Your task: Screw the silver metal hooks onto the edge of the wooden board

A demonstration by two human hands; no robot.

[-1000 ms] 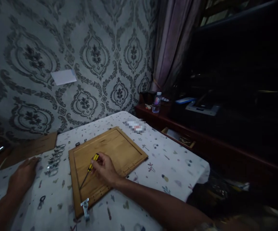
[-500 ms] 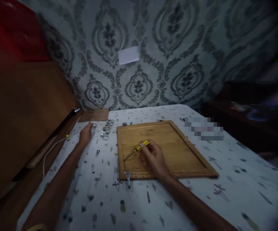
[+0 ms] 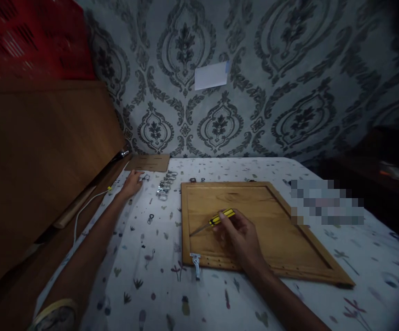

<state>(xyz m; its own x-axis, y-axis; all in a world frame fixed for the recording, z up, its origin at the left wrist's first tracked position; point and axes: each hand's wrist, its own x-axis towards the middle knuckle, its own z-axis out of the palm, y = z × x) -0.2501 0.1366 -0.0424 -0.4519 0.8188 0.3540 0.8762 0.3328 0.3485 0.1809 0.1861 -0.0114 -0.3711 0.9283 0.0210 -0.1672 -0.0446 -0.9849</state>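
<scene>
While the right hand (image 3: 245, 235) pinches a screwdriver (image 3: 216, 219), whether the left hand (image 3: 132, 183) grips anything is unclear

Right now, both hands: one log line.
right hand: holds yellow screwdriver over wooden panel | left hand: near brown cardboard | metal fitting: at panel's near-left corner | other fittings: grouped left of panel

Free room runs between the metal fittings (image 3: 162, 189) and the wooden panel (image 3: 271, 225); a brown board (image 3: 47, 170) walls the left.
</scene>
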